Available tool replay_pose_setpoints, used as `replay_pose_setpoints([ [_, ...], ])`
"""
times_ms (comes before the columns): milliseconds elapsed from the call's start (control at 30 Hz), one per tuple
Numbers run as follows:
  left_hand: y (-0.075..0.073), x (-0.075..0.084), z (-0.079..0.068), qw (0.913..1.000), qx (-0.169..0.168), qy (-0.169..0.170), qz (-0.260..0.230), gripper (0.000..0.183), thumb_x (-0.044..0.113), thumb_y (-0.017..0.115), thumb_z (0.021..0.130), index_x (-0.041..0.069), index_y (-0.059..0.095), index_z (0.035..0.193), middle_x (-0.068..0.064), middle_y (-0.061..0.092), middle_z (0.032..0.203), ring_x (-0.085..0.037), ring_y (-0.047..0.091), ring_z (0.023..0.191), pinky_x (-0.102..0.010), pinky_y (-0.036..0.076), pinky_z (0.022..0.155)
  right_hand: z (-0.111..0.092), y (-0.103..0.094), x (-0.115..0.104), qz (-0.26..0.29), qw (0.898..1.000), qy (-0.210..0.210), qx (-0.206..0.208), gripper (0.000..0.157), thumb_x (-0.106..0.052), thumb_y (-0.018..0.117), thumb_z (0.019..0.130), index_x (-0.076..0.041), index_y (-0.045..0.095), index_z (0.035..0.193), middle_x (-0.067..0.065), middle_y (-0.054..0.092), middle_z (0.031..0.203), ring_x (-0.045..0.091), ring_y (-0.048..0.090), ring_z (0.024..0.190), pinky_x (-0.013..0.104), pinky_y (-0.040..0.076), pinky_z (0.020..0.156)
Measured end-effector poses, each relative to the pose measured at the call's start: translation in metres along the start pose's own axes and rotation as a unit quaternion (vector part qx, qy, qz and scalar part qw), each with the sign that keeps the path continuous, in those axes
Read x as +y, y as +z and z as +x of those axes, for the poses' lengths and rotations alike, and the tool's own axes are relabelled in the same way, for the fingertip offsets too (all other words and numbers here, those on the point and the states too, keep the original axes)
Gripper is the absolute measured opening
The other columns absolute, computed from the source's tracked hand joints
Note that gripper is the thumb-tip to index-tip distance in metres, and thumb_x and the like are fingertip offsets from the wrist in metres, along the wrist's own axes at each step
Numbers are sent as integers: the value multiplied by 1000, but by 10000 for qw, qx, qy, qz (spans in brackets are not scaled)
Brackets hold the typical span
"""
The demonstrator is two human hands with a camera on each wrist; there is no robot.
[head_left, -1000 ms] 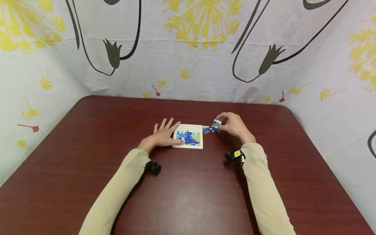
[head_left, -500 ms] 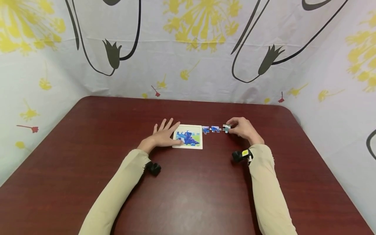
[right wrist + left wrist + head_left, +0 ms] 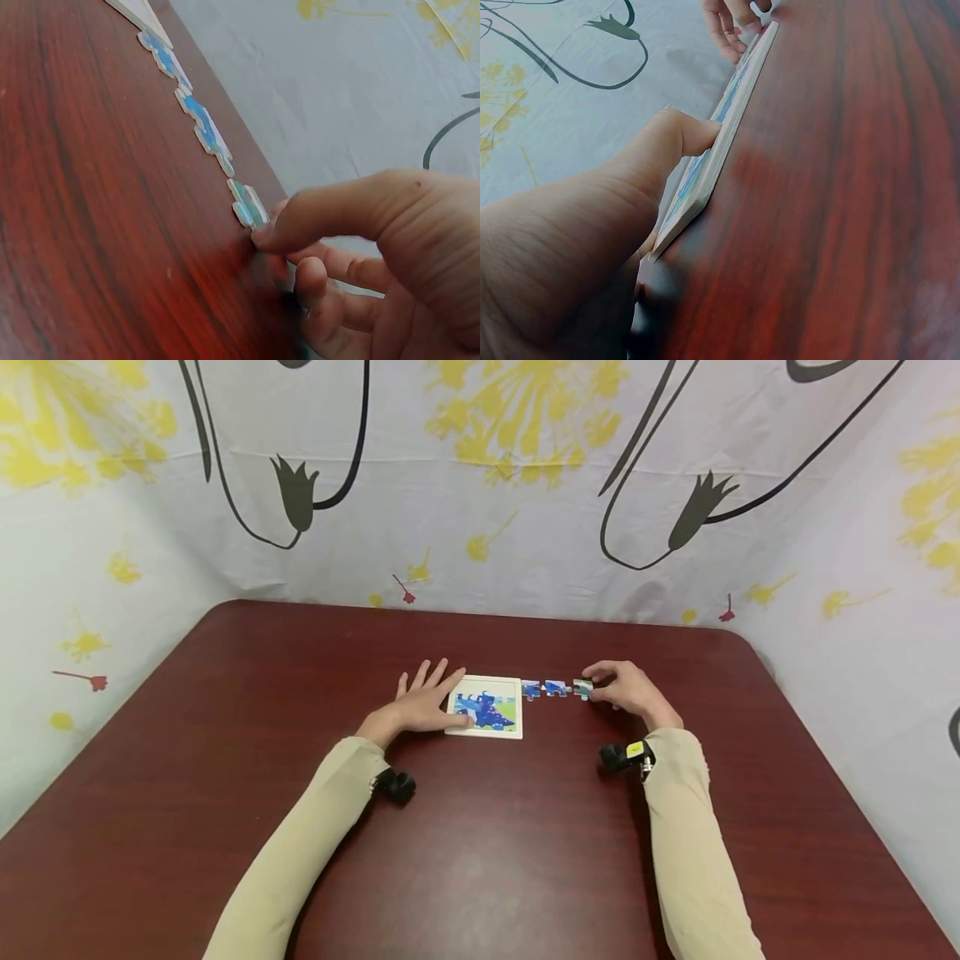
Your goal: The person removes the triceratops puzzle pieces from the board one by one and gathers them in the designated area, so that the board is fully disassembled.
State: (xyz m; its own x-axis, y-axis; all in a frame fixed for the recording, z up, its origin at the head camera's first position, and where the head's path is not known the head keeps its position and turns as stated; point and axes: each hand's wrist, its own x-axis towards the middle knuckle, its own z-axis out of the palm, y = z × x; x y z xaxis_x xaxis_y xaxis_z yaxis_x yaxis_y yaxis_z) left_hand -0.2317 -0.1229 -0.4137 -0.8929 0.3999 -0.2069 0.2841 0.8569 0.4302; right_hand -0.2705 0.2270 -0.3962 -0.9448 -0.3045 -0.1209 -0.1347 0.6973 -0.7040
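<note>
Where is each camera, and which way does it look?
Head: on the head, looking forward and down at the table; both sleeves, left hand and right hand show.
Left wrist: on that wrist, looking along the puzzle tray; left hand up close, right hand at the top.
Right wrist: on that wrist, looking toward three puzzle pieces; right hand shows, lower right.
Shared: both wrist views show the puzzle tray and right hand.

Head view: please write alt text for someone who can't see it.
A person's right hand pinches the outermost puzzle piece in a row of three to the right of a framed picture puzzle, while the left hand rests on the puzzle's left side. Behind the reddish-brown table is a flower-printed backdrop.
</note>
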Motion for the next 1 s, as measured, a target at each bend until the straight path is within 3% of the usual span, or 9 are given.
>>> replay_pose_setpoints([
  [133, -1, 2, 2, 10000, -15, 3, 14, 94, 61, 56, 81, 23, 8, 152, -8, -6, 155, -32, -13, 139, -58, -9, 104, -3, -7, -3, 59, 9997, -161, 157, 47, -6, 63, 84, 3, 50, 128, 23, 55, 108, 26, 53, 66, 31, 45, 52],
  [300, 0, 1, 3, 10000, -9, 28, -8, 94, 61, 56, 81, 23, 8, 152, -8, -6, 155, -32, -13, 139, -58, -9, 104, -2, -4, -27, -308, 9975, -498, 389, 37, -13, 61, 87, 1, 56, 121, 14, 59, 94, 24, 54, 67, 31, 44, 58],
  [433, 1, 0, 4, 10000, -23, 6, -16, 94, 62, 56, 81, 23, 7, 152, -8, -7, 155, -32, -14, 139, -57, -9, 104, 5, 18, -56, -645, 9931, -943, 265, 28, -14, 63, 86, -1, 64, 110, 9, 62, 85, 20, 55, 71, 33, 43, 65],
  [533, 1, -2, 4, 10000, -53, -41, 43, 94, 63, 55, 81, 24, 6, 152, -8, -8, 155, -32, -14, 139, -57, -8, 104, 11, 44, -78, -858, 9882, -1263, -116, 25, -15, 65, 85, -2, 66, 107, 7, 63, 84, 19, 55, 71, 33, 44, 66],
  [733, 0, -1, 4, 9999, -126, -29, 26, 91, 62, 53, 83, 25, 6, 152, -7, -9, 155, -31, -15, 138, -58, -9, 104, 19, 88, -109, -1324, 9749, -1495, -986, 35, -19, 65, 87, -5, 61, 119, 6, 62, 88, 16, 56, 70, 32, 47, 68],
  [1000, -1, -2, 6, 9999, -98, 3, 46, 90, 60, 54, 84, 24, 7, 152, -8, -8, 155, -32, -15, 138, -58, -9, 104, 20, 104, -115, -1672, 9672, -1692, -890, 33, -14, 66, 87, -5, 61, 119, 8, 62, 90, 16, 57, 72, 32, 48, 68],
])
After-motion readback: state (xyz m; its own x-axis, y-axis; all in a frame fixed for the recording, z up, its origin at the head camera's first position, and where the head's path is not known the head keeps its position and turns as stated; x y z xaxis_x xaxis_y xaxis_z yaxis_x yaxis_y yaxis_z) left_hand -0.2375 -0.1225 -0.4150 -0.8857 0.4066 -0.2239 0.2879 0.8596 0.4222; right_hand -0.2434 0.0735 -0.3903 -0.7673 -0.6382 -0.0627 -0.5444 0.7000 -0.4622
